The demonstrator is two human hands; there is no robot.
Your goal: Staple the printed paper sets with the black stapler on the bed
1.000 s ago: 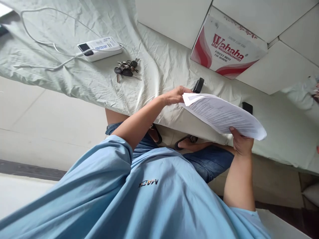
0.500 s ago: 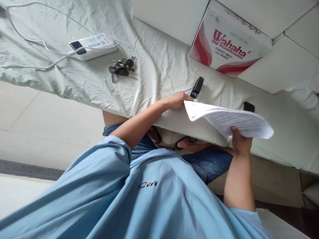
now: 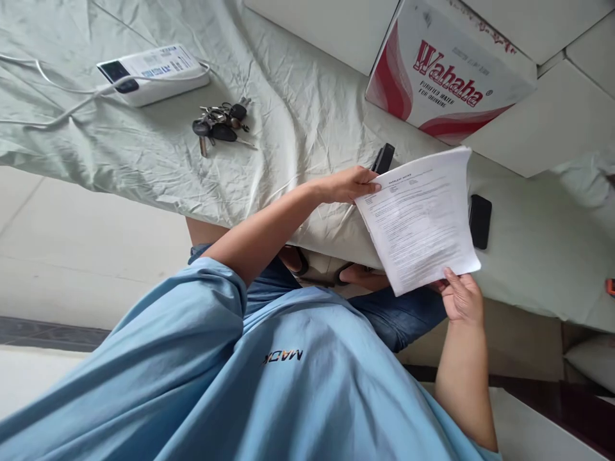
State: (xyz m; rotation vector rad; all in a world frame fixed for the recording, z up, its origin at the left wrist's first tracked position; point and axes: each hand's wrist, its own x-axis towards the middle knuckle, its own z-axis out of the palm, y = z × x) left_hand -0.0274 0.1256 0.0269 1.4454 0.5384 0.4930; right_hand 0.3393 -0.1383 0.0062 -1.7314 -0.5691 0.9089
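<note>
1. 2 hands held 1 stack of printed sheets (image 3: 420, 221) in the air above the edge of the bed (image 3: 298, 128), tilted so the printed face showed to the camera.
2. Judged from its look, the stack was light, thin and floppy, easy to crease or fan apart; opposite corners or edges looked the safest places to take hold, with a pinch rather than a squeeze.
3. At the near corner the right hand (image 3: 462, 298) had fingers curled under the sheets and the thumb pressed on top, pinching them.
4. At the far corner the left hand (image 3: 348, 186) was nearly closed, fingertips nipping the top edge beside a black stapler (image 3: 384, 158).
5. Just beyond the sheets lay a black phone (image 3: 480, 221), touching neither hand.
</note>
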